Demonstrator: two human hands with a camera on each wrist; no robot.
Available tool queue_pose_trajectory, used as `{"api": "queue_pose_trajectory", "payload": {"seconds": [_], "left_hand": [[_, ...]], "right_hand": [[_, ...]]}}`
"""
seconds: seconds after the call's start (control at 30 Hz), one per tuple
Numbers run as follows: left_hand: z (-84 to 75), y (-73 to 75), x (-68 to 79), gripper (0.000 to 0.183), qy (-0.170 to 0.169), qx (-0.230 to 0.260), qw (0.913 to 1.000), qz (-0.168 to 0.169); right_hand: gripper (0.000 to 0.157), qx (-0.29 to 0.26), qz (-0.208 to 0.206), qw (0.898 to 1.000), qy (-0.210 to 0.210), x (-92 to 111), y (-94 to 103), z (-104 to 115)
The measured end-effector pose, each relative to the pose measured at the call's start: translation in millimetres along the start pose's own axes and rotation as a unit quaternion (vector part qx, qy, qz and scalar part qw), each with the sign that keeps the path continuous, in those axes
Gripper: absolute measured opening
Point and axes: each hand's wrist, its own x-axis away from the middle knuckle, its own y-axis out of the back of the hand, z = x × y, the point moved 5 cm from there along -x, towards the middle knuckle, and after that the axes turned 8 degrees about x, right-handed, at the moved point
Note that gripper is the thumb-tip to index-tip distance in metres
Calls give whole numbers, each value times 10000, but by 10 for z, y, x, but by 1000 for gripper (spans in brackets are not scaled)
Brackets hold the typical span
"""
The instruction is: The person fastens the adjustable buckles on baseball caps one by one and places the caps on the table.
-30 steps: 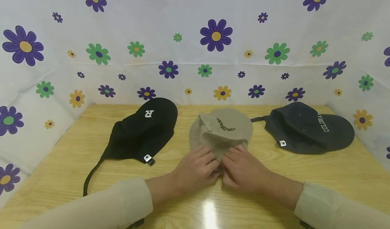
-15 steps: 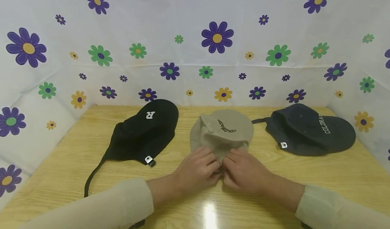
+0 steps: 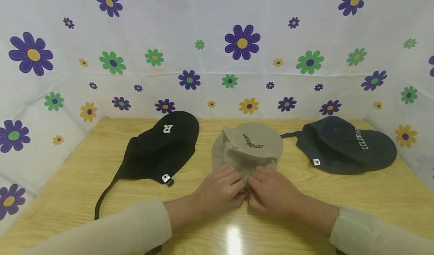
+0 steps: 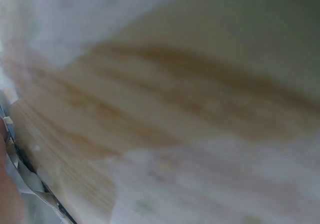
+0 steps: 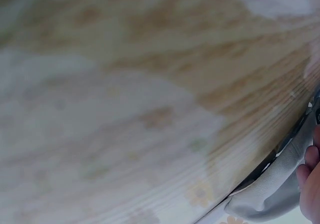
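A beige baseball cap (image 3: 252, 142) with dark COLORADO lettering lies mid-table, its brim toward the back wall. At its near end, my left hand (image 3: 220, 187) and right hand (image 3: 271, 189) are side by side, curled fingers gripping the cap's back strap. A bit of the strap's metal buckle (image 3: 245, 189) shows between them; the rest is hidden by the fingers. In the right wrist view, beige cap cloth (image 5: 272, 181) shows beside the right fingertips (image 5: 311, 156). The left wrist view catches a strip of cap cloth (image 4: 32, 179) near the left hand's edge.
To the left lies a black cap (image 3: 159, 149) with a white R, its loose strap (image 3: 105, 194) trailing toward the near edge. A dark navy cap (image 3: 342, 145) lies at the right. Behind the wooden table (image 3: 203, 232) hangs a white flowered cloth (image 3: 203, 17).
The whole scene has shifted slightly down and right in the head view. Both hands stay at the beige cap's back strap, with almost no visible movement.
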Motion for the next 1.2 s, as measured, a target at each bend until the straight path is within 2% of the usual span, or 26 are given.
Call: {"api": "queue_pose_trajectory", "payload": {"seconds": [0.57,0.83,1.2], "left_hand": [[4,-14,-7,11,84,73,9999,63],[-15,0,-1,12,81,73,9999,24],[-1,-1,-6,14,87,63,9999,-37]], "right_hand": [[11,18,-100,9999,-30,0,16,-6],[10,13,-311,9995,51,1,48,19],[9,-49,-293,9995,-119,15,65,-10]]}}
